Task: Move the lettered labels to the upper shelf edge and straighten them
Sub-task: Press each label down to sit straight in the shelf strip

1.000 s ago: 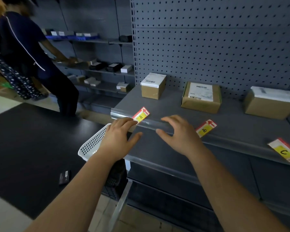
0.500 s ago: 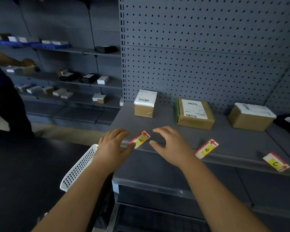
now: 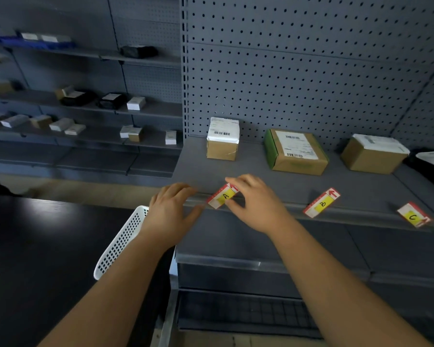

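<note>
— Labels, lettered: how many do we count, and where do they sit?

— Three. Label A, label B and label C, all on the front edge of the shelf that carries the boxes. All three sit crooked; A and B tilt up to the right, C the other way. We judge that none is straightened yet.

— Hands?

— Two, well apart from each other. Our right hand pinches label A between thumb and fingertips. Our left hand lies spread and empty just left of A, fingers at the edge, holding nothing.

— Progress, then?

— Early, we judge. A is in hand; B and C are untouched. Whether this edge is the upper one meant, we cannot tell; a lower edge runs below, bare of labels.

— Other stock?

— Boxes on the shelf: three, namely a small box, a green-edged box and a brown box. White basket: one, at lower left.
</note>
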`<state>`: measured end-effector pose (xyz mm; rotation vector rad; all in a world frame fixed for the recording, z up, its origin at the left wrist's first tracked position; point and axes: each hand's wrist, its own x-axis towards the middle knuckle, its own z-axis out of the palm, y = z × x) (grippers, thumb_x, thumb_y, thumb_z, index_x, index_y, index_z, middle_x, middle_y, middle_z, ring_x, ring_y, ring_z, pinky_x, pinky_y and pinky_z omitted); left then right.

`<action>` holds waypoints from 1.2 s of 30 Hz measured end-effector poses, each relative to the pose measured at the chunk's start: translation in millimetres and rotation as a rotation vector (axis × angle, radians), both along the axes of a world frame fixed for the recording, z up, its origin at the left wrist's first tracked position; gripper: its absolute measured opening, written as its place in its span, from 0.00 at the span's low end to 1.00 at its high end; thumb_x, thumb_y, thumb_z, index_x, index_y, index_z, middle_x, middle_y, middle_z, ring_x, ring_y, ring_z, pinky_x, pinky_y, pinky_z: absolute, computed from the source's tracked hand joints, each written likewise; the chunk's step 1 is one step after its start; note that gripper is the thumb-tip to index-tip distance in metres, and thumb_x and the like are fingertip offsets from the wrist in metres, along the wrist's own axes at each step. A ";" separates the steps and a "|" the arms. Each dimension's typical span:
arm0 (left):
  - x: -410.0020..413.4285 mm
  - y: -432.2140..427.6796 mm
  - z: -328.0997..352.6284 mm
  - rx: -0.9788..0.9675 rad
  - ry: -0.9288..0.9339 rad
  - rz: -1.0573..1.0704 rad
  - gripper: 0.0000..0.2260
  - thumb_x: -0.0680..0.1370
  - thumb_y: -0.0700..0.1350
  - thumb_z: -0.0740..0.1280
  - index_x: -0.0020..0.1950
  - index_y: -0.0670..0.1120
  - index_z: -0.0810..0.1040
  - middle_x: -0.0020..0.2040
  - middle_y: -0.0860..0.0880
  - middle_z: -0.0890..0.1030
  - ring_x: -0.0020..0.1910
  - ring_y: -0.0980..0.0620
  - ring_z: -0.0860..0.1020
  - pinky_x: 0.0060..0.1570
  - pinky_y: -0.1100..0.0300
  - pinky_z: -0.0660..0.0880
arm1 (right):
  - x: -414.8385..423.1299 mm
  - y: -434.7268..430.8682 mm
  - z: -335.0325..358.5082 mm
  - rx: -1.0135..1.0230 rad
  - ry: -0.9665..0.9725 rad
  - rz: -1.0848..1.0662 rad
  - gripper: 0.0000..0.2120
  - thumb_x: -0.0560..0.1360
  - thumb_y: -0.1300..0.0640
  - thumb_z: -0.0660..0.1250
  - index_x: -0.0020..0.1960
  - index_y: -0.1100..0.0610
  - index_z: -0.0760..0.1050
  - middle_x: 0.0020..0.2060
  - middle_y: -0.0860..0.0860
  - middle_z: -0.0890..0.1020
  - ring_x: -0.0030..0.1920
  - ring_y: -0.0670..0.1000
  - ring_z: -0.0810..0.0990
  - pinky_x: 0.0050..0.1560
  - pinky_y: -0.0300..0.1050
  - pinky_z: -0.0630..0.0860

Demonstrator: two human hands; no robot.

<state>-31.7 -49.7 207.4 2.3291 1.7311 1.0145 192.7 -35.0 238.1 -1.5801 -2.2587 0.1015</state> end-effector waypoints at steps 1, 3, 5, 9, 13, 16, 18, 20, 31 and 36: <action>-0.3 0.9 -0.4 0.008 -0.003 -0.004 0.24 0.72 0.62 0.57 0.59 0.50 0.77 0.60 0.50 0.77 0.60 0.47 0.73 0.56 0.48 0.68 | 0.7 -1.6 -0.8 -0.005 -0.008 -0.011 0.26 0.77 0.45 0.64 0.73 0.46 0.65 0.63 0.47 0.71 0.64 0.49 0.68 0.61 0.47 0.71; 1.6 3.3 -0.6 0.021 -0.005 -0.014 0.24 0.72 0.62 0.57 0.59 0.50 0.77 0.60 0.50 0.77 0.60 0.46 0.73 0.56 0.48 0.69 | 3.9 -5.0 -2.1 0.001 -0.016 -0.033 0.25 0.77 0.45 0.64 0.72 0.46 0.66 0.63 0.47 0.71 0.64 0.49 0.68 0.61 0.47 0.71; 7.8 5.7 -0.4 0.017 0.000 -0.036 0.22 0.73 0.61 0.59 0.59 0.50 0.77 0.60 0.50 0.77 0.60 0.46 0.73 0.57 0.47 0.69 | 8.8 -8.0 -3.8 0.017 -0.014 -0.057 0.24 0.76 0.45 0.65 0.71 0.47 0.68 0.63 0.48 0.71 0.64 0.50 0.68 0.63 0.49 0.71; 24.8 10.2 -5.0 0.025 0.021 -0.091 0.17 0.74 0.57 0.65 0.59 0.50 0.77 0.58 0.50 0.77 0.58 0.47 0.73 0.58 0.46 0.69 | 19.5 -16.3 -12.4 0.057 -0.019 -0.117 0.23 0.75 0.46 0.66 0.69 0.48 0.71 0.64 0.50 0.69 0.66 0.51 0.66 0.65 0.50 0.68; 43.7 13.7 -13.5 0.049 0.045 -0.081 0.15 0.75 0.55 0.66 0.58 0.49 0.78 0.57 0.50 0.77 0.58 0.48 0.72 0.58 0.48 0.70 | 29.5 -26.5 -29.6 0.118 -0.058 -0.157 0.22 0.74 0.48 0.67 0.66 0.51 0.74 0.57 0.51 0.71 0.59 0.54 0.69 0.59 0.52 0.69; 57.4 11.8 -16.6 0.089 0.046 -0.059 0.17 0.75 0.57 0.61 0.56 0.48 0.79 0.55 0.49 0.77 0.56 0.47 0.72 0.56 0.48 0.71 | 34.2 -30.5 -40.0 0.093 -0.075 -0.161 0.24 0.74 0.48 0.67 0.69 0.51 0.71 0.53 0.50 0.71 0.55 0.53 0.70 0.57 0.51 0.70; 63.5 10.8 -17.8 0.094 0.065 -0.062 0.19 0.74 0.57 0.60 0.56 0.47 0.79 0.55 0.48 0.77 0.56 0.46 0.72 0.55 0.48 0.71 | 35.5 -30.9 -42.4 0.086 -0.079 -0.151 0.25 0.74 0.48 0.66 0.70 0.50 0.69 0.53 0.50 0.71 0.54 0.52 0.70 0.57 0.51 0.70; 66.2 13.4 -18.4 0.091 0.082 -0.053 0.18 0.74 0.56 0.61 0.57 0.47 0.78 0.55 0.48 0.77 0.55 0.46 0.73 0.54 0.48 0.71 | 35.3 -29.1 -42.0 0.092 -0.067 -0.142 0.25 0.74 0.48 0.66 0.70 0.50 0.69 0.54 0.50 0.71 0.55 0.52 0.70 0.57 0.50 0.68; 73.8 18.4 -27.0 0.108 0.113 -0.039 0.15 0.73 0.53 0.65 0.55 0.48 0.79 0.51 0.48 0.75 0.49 0.46 0.73 0.50 0.48 0.72 | 25.9 -22.7 -35.7 0.045 -0.019 -0.167 0.21 0.75 0.45 0.65 0.66 0.47 0.70 0.54 0.47 0.70 0.57 0.50 0.69 0.59 0.48 0.66; 75.0 17.0 -31.2 0.111 0.118 -0.053 0.17 0.73 0.55 0.60 0.56 0.48 0.78 0.51 0.48 0.75 0.49 0.46 0.73 0.51 0.47 0.71 | 25.2 -25.7 -42.4 0.047 -0.035 -0.187 0.21 0.73 0.46 0.66 0.65 0.47 0.71 0.54 0.47 0.70 0.57 0.51 0.68 0.58 0.48 0.67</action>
